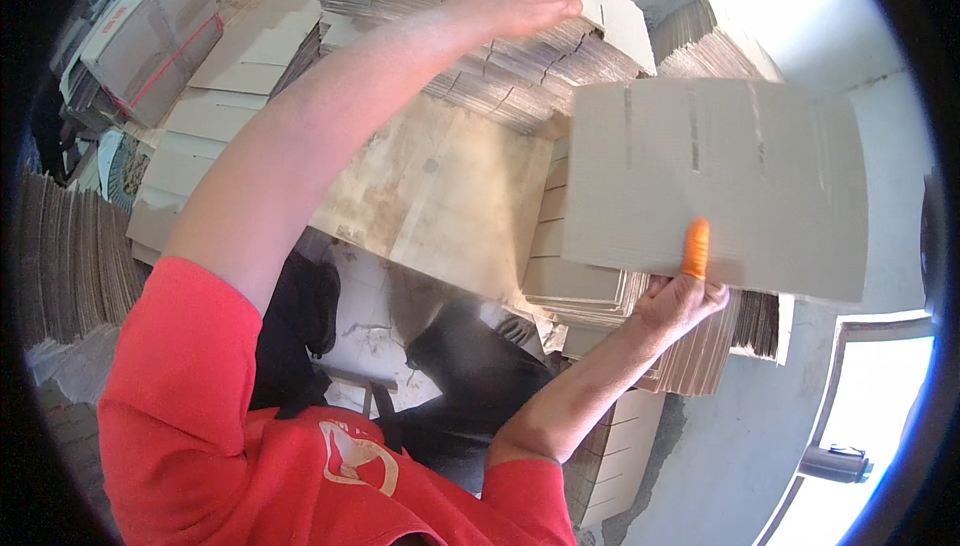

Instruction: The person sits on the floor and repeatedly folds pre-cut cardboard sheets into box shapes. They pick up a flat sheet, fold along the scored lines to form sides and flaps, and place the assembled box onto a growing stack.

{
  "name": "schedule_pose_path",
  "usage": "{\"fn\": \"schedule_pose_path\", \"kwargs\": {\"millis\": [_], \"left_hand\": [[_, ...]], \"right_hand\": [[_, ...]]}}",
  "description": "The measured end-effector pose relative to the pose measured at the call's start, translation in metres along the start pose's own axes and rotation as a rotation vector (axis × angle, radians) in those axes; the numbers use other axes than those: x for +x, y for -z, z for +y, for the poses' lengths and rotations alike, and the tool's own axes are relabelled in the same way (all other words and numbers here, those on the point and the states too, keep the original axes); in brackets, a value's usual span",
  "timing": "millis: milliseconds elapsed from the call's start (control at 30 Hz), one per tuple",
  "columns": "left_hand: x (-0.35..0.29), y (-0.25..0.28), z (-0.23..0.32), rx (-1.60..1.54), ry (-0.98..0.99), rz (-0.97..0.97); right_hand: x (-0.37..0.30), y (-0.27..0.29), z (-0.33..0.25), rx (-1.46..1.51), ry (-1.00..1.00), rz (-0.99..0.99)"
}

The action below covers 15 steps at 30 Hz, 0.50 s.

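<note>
My right hand (688,296) grips a flat brown cardboard sheet (800,196) by its near edge. An orange finger cover (697,249) on the thumb presses against the sheet's face. Several parallel slots or dark strips run down from the sheet's far edge. My left hand (535,1) is stretched far forward above the layered stack of slotted cardboard (560,66), its fingers curled closed. Whatever those fingers hold, if anything, is hidden. Under and left of the held sheet lies a lower pile of cardboard pieces (575,281), partly covered by it.
A wooden board (430,181) spans the middle in front of me. Cardboard sheets (195,146) overlap along the left, with a strapped carton (150,36) behind and upright cardboard (75,251) nearer. A wall (890,246) and a bright window (870,426) bound the right.
</note>
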State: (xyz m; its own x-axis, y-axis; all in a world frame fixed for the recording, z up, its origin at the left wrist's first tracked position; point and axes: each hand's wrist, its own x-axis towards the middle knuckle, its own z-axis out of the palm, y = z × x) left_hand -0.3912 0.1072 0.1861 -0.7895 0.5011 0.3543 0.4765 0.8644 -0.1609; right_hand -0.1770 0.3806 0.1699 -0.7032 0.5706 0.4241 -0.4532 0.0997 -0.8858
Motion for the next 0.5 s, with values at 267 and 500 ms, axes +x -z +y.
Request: {"fn": "schedule_pose_path", "kwargs": {"millis": [267, 500], "left_hand": [[0.008, -0.014, -0.031, -0.852, 0.522, 0.235], [0.006, -0.010, -0.013, -0.141, -0.101, 0.625]], "right_hand": [[-0.015, -0.014, 0.009, 0.095, -0.108, -0.192], [-0.015, -0.009, 0.020, 0.045, -0.104, -0.098]]}}
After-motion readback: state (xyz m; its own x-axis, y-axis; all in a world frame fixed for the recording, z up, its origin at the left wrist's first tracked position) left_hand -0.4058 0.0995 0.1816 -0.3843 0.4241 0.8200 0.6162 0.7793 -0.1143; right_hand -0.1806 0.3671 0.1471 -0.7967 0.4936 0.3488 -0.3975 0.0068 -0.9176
